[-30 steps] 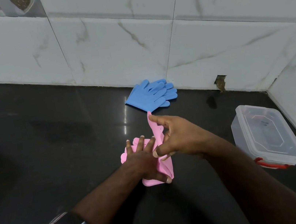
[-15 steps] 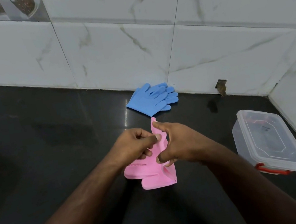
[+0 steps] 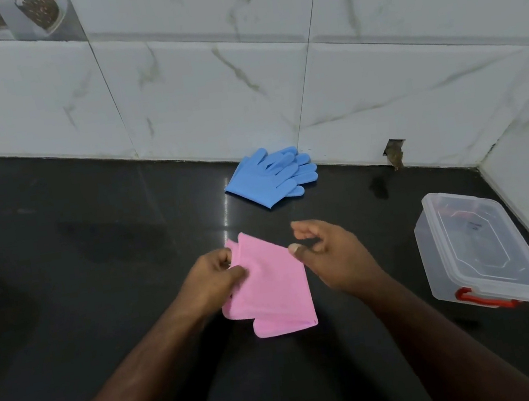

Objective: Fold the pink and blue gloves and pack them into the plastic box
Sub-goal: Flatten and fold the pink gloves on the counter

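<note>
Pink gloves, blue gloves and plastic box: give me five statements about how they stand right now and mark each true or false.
1. The left hand grips the pink gloves at their left edge. True.
2. The right hand is clamped on the pink gloves. False: it is open beside their right edge, and contact cannot be told.
3. The blue gloves lie on the counter near the tiled wall, untouched by either hand. True.
4. The plastic box stands open with the blue gloves inside. False: its lid is on, and both pairs are outside it.
5. The box has a red latch at its near end. True.
</note>
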A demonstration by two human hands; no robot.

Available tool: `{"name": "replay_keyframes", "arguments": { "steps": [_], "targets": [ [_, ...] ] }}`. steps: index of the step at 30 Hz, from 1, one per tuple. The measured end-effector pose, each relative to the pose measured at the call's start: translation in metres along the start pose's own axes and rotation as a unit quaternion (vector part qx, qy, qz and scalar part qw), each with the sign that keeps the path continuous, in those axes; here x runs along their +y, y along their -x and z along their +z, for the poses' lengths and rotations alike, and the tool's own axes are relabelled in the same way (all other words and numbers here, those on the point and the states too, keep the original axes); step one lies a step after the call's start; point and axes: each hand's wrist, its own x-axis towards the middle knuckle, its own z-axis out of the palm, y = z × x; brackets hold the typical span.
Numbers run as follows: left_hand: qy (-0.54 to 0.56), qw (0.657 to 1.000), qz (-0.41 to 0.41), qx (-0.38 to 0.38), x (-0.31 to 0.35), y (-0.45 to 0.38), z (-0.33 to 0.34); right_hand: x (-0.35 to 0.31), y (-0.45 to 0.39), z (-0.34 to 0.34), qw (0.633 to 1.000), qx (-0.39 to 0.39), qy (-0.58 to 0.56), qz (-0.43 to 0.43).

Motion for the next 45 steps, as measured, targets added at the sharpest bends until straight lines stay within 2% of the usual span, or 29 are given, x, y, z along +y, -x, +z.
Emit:
{"name": "replay_keyframes", "arguments": {
  "steps": [2, 8, 13, 19, 23, 25, 27, 29, 31, 32, 33, 35, 37, 38, 40, 42, 45],
  "targets": [
    [0.002, 1.0, -0.019, 0.009, -0.018, 0.0, -0.003, 0.022, 0.003, 0.017, 0.998, 0.015, 0.057, 0.013],
    [0.007, 0.998, -0.043, 0.049, -0.038, -0.004, 0.002, 0.054, 0.014, 0.067, 0.98, -0.037, 0.191, -0.032],
    [-0.016, 0.996, -0.044, 0.071, -0.043, -0.01, 0.01, 0.055, 0.016, 0.088, 0.971, -0.039, 0.235, -0.018],
    [-0.051, 0.995, -0.007, 0.082, -0.052, -0.013, 0.015, 0.049, 0.015, 0.105, 0.96, -0.043, 0.277, -0.018],
    [-0.07, 0.994, -0.014, 0.084, -0.05, -0.013, 0.011, 0.048, 0.015, 0.103, 0.96, -0.058, 0.272, -0.024],
    [-0.075, 0.993, 0.006, 0.094, -0.036, -0.01, 0.007, 0.047, 0.014, 0.09, 0.982, -0.042, 0.184, -0.031],
    [-0.085, 0.99, 0.058, 0.097, -0.007, -0.005, 0.011, 0.05, 0.012, 0.075, 1.0, 0.005, 0.025, -0.01],
    [-0.043, 0.993, 0.109, 0.033, 0.032, 0.002, 0.025, 0.048, 0.01, 0.057, 0.978, 0.049, -0.195, 0.053],
    [0.058, 0.986, 0.099, -0.123, 0.066, 0.013, 0.044, 0.055, 0.01, 0.034, 0.911, 0.102, -0.376, 0.137],
    [0.058, 0.978, 0.099, -0.173, 0.075, 0.016, 0.05, 0.063, 0.011, 0.022, 0.868, 0.118, -0.44, 0.197],
    [0.023, 0.976, 0.117, -0.183, 0.076, 0.014, 0.051, 0.076, 0.012, 0.01, 0.826, 0.116, -0.493, 0.246],
    [-0.081, 0.981, 0.149, -0.096, 0.061, 0.002, 0.041, 0.104, 0.019, -0.008, 0.749, 0.078, -0.598, 0.274],
    [-0.217, 0.968, 0.122, 0.008, 0.033, -0.015, 0.019, 0.126, 0.025, -0.016, 0.69, 0.04, -0.669, 0.273],
    [-0.289, 0.952, 0.092, 0.028, 0.018, -0.02, 0.008, 0.134, 0.028, -0.018, 0.682, 0.035, -0.677, 0.275],
    [-0.373, 0.927, 0.018, 0.003, -0.01, -0.027, -0.003, 0.137, 0.031, -0.022, 0.705, 0.023, -0.654, 0.274],
    [-0.323, 0.945, -0.04, -0.033, -0.025, -0.026, -0.005, 0.134, 0.03, -0.024, 0.74, 0.022, -0.616, 0.269],
    [-0.177, 0.982, -0.068, -0.021, -0.033, -0.027, 0.001, 0.13, 0.025, -0.024, 0.765, 0.034, -0.57, 0.298]
  ]
}}
